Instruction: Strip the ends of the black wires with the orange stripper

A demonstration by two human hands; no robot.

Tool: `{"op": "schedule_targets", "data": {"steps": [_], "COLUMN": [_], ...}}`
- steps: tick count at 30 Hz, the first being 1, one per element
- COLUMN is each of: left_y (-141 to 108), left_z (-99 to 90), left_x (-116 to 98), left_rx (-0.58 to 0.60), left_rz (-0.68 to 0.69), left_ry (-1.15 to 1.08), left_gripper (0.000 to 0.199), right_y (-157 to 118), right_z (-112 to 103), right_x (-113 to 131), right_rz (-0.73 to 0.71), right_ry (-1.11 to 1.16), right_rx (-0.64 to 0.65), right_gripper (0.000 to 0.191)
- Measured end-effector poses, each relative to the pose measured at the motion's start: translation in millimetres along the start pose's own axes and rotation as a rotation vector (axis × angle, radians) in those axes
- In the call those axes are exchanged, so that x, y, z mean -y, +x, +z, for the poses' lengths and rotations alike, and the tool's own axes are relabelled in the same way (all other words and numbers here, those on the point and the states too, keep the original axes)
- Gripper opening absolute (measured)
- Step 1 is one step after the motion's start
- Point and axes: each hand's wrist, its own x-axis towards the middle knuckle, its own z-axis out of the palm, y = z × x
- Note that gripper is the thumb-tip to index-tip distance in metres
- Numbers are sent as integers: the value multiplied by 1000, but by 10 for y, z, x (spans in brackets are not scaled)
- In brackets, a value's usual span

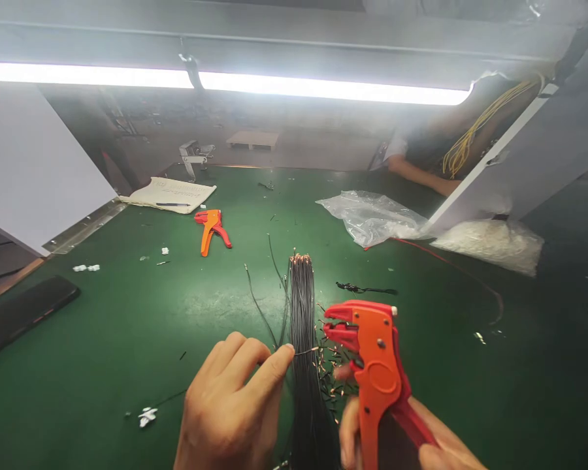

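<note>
My left hand (238, 398) pinches a thin black wire (304, 353) between thumb and forefinger, and the wire's bare copper end points right. Under that wire runs a thick bundle of black wires (302, 300) with copper ends at the far side. My right hand (353, 424) is wrapped round the handles of an orange and red wire stripper (378, 365). Its jaws are apart, facing left, just above and right of the wire end. Short black and copper offcuts (329, 378) lie scattered between the bundle and the stripper. A few loose wires (259, 303) lie left of the bundle.
A second wire stripper (212, 230) lies beyond, near a paper booklet (169, 194) with a pen. Plastic bags (372, 215) sit back right beside a white panel (514, 156). A black wire piece (365, 288) lies right of the bundle. Another person's arm (421, 175) shows behind.
</note>
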Motion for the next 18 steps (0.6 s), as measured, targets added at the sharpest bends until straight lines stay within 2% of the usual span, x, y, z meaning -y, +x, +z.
{"op": "schedule_targets", "data": {"steps": [2,3,6,8,10,13,16,17,18], "left_y": [-10,-14,-26,-35,-44,-50,-42,-37,-30], "left_z": [21,35,97,155,225,337,401,402,394], "left_x": [1,-3,-42,-92,-161,-278,-365,-380,-388], "left_rx": [14,6,-15,-13,-20,-79,-192,-205,-158], "left_rz": [35,50,121,163,182,194,187,197,214], "left_ry": [33,46,59,65,74,97,104,105,109], "left_gripper": [27,26,28,27,23,19,24,25,24], "right_y": [-4,-3,3,7,14,36,72,85,95], "right_z": [-36,-57,-107,-123,-130,-137,-142,-140,-134], "right_x": [7,-5,-66,-92,-88,-42,12,26,38], "right_rz": [-98,-171,-410,-482,-515,-571,-643,-662,-678], "right_ry": [-71,-156,-602,-896,-1105,-1255,-1353,-1387,-1417], "right_rx": [-116,-228,-602,-701,-688,-602,-525,-511,-503], "right_gripper": [79,81,83,73,56,35,23,20,20]}}
